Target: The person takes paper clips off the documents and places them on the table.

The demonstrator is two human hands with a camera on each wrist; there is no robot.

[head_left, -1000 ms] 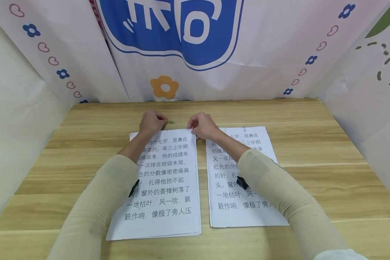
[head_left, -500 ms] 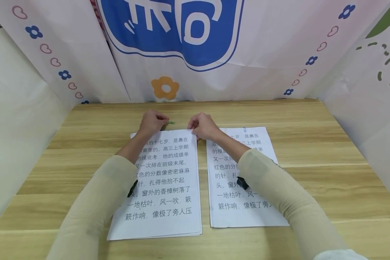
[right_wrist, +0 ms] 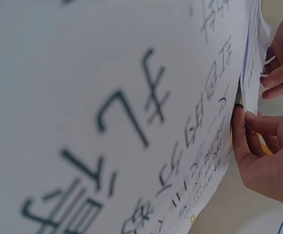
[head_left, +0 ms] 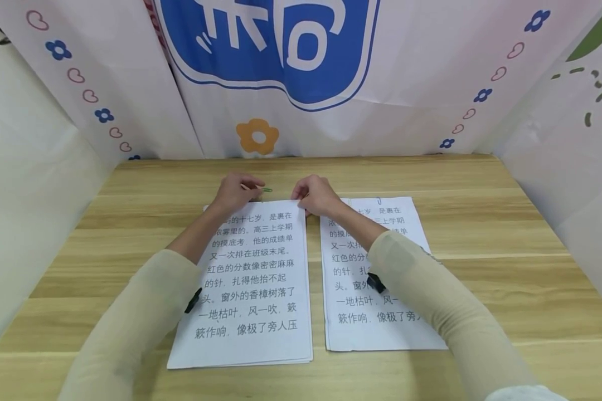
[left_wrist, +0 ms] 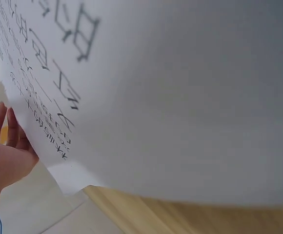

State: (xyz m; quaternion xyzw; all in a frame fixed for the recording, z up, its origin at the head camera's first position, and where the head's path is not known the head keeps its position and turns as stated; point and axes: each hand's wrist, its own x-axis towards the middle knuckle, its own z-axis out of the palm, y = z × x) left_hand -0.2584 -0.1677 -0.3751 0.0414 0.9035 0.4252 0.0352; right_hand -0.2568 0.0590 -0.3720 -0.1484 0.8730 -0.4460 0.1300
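Observation:
Two stacks of printed white sheets lie side by side in the head view. At the top edge of the left stack (head_left: 253,267), my left hand (head_left: 234,192) pinches a small green paper clip (head_left: 267,190) at the fingertips. My right hand (head_left: 318,195) grips that stack's top right corner between thumb and fingers. The right wrist view has the right hand (right_wrist: 271,151) pinching the paper edge, with the left hand (right_wrist: 282,61) beyond it. In the left wrist view, a sheet (left_wrist: 180,107) fills most of the picture and partly hides the left hand (left_wrist: 7,161).
The right stack (head_left: 381,328) lies partly under my right forearm. A blue paper clip (head_left: 378,200) and a pale yellow one (head_left: 349,201) sit on its top edge. A printed cloth backdrop (head_left: 406,122) rises behind the wooden table (head_left: 506,250).
My left forearm has swung outward to the left, and the left fingers have shifted around the green paper clip. The right hand keeps its grip on the stack's corner.

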